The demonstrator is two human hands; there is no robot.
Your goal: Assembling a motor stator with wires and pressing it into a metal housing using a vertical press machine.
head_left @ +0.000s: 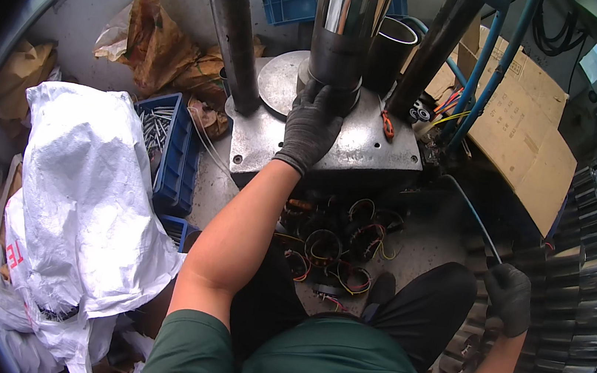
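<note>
My left hand (310,130), in a dark glove, reaches over a press's steel base plate (380,155). Its fingers lie stretched against the front of a dark metal cylinder (338,61); the hand is not wrapped round it. The cylinder sits beneath a shiny steel column (352,3) and beside a round metal disc (275,83). Low at the right, my gloved right hand (508,298) is closed on the end of a thin metal lever (475,214), which slants up and left toward the press. Red-handled pliers (387,125) lie on the plate.
Thick posts (232,29) flank the column. Several wired motor coils (323,247) lie on the floor between my legs. Stacked metal cylinders (561,293) fill the right side. A blue crate (178,149) of metal shafts and a white sack (86,183) stand left. Cardboard (520,113) leans at right.
</note>
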